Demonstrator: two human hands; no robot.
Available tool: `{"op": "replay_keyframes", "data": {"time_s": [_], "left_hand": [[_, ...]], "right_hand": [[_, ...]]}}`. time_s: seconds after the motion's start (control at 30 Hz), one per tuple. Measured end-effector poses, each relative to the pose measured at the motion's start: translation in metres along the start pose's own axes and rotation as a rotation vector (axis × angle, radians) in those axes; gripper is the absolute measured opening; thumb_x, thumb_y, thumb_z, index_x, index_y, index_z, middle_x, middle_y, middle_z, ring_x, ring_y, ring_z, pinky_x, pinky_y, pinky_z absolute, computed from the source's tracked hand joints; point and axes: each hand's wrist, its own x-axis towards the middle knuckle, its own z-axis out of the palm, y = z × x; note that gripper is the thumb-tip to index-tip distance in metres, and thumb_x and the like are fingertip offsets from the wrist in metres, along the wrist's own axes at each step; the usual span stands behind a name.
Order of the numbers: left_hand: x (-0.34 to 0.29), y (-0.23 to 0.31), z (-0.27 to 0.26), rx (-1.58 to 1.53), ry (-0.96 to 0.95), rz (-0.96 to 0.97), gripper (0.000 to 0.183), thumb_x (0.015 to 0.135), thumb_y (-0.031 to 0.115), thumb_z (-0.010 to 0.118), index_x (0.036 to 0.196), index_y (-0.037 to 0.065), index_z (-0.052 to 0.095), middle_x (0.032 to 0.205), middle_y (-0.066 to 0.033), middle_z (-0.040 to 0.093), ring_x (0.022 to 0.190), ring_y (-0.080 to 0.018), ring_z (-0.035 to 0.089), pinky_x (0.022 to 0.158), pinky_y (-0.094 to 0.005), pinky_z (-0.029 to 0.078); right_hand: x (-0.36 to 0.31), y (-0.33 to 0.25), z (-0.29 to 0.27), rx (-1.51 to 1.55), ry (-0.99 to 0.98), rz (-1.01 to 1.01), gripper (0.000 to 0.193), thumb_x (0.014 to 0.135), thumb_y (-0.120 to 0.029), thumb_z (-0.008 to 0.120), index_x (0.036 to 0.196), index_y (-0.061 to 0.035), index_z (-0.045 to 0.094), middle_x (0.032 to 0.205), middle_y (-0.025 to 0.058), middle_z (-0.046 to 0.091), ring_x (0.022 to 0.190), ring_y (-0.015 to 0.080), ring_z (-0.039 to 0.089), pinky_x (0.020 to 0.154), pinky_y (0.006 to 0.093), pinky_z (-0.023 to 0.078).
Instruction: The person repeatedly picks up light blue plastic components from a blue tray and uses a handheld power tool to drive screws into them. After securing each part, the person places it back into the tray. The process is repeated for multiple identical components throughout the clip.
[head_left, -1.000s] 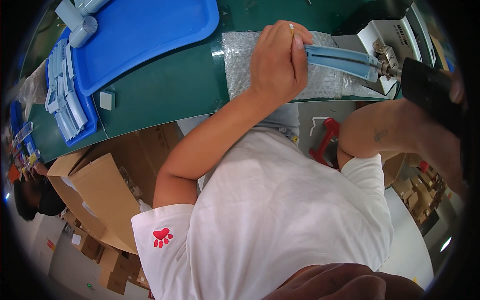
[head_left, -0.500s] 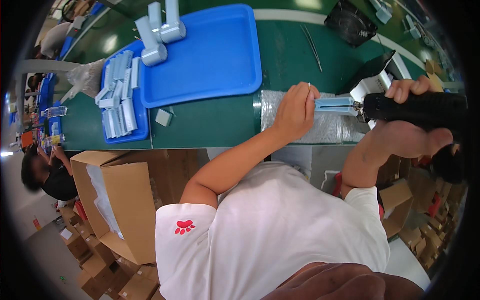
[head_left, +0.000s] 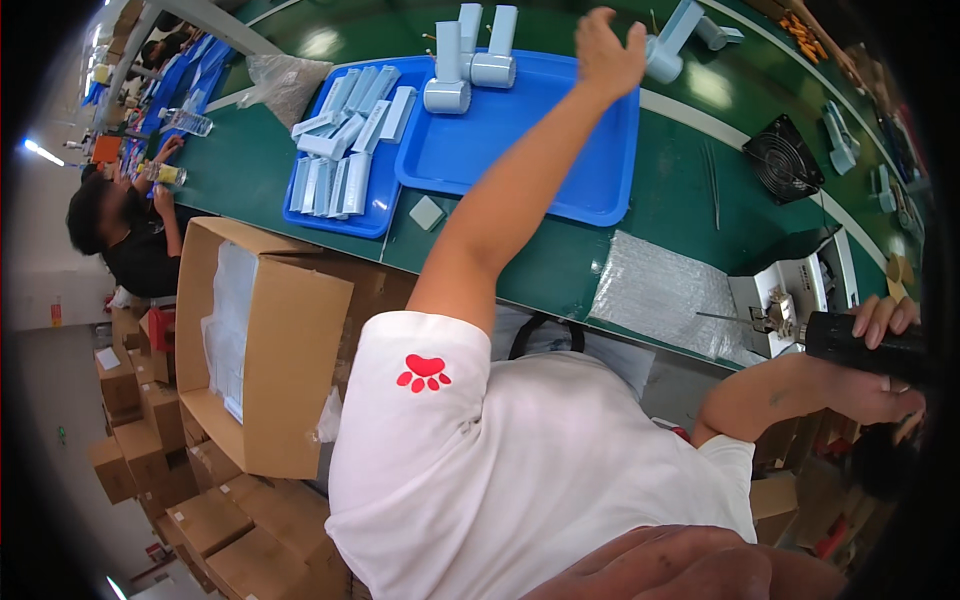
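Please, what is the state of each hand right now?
Left hand: open, apparently empty, beside a light-blue round-ended part.
Right hand: closed around a black electric screwdriver.

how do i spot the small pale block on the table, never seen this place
On the green table, find the large blue tray. The small pale block lies just off its near left corner. Unlike the long pieces in the neighbouring tray, it is squarish and alone.

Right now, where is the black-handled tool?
In the head view, the black-handled tool is at the far right, gripped in the right hand, just below the white box and to the right of the bubble wrap.
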Motion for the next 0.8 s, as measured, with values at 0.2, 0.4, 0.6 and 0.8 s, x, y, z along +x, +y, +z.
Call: {"op": "replay_keyframes", "data": {"time_s": [0.2, 0.4, 0.6, 0.8], "left_hand": [[0.015, -0.089, -0.159, 0.523, 0.576, 0.206, 0.056, 0.087, 0.022, 0.076, 0.129, -0.005, 0.050, 0.126, -0.0241, 0.053, 0.120, -0.0414, 0.049, 0.106, -0.0520, 0.037], [0.003, -0.135, -0.212, 0.591, 0.179, -0.459, 0.046, 0.097, 0.054, 0.055, 0.101, 0.012, 0.074, 0.113, -0.0174, 0.069, 0.112, -0.0458, 0.060, 0.097, -0.0602, 0.044], [0.010, -0.130, -0.211, 0.394, 0.179, -0.262, 0.037, 0.105, 0.036, 0.051, 0.090, 0.005, 0.064, 0.095, -0.0207, 0.068, 0.092, -0.0424, 0.065, 0.077, -0.0527, 0.047], [-0.008, -0.073, -0.197, 0.271, 0.318, 0.062, 0.036, 0.108, 0.021, 0.043, 0.126, -0.006, 0.059, 0.120, -0.0236, 0.067, 0.110, -0.0368, 0.066, 0.099, -0.0429, 0.050]], "right_hand": [[-0.003, -0.019, -0.048, 0.111, -0.054, 0.013, 0.072, 0.089, -0.060, 0.058, 0.106, 0.0090, 0.046, 0.095, 0.0135, 0.043, 0.069, 0.0169, 0.047, 0.062, 0.0296, 0.041], [-0.003, 0.022, -0.022, 0.023, 0.026, 0.032, 0.074, 0.101, -0.058, 0.050, 0.124, 0.0125, 0.041, 0.098, 0.0148, 0.045, 0.069, 0.0172, 0.052, 0.057, 0.0275, 0.046], [-0.016, 0.009, -0.003, 0.191, -0.057, 0.020, 0.069, 0.103, -0.046, 0.055, 0.138, 0.0054, 0.026, 0.090, 0.0123, 0.045, 0.058, 0.0143, 0.050, 0.047, 0.0248, 0.045], [0.023, -0.035, -0.041, 0.721, -0.296, 0.301, 0.054, 0.097, -0.027, 0.067, 0.128, 0.0044, 0.037, 0.086, 0.0105, 0.047, 0.054, 0.0155, 0.053, 0.045, 0.0268, 0.051]]}}
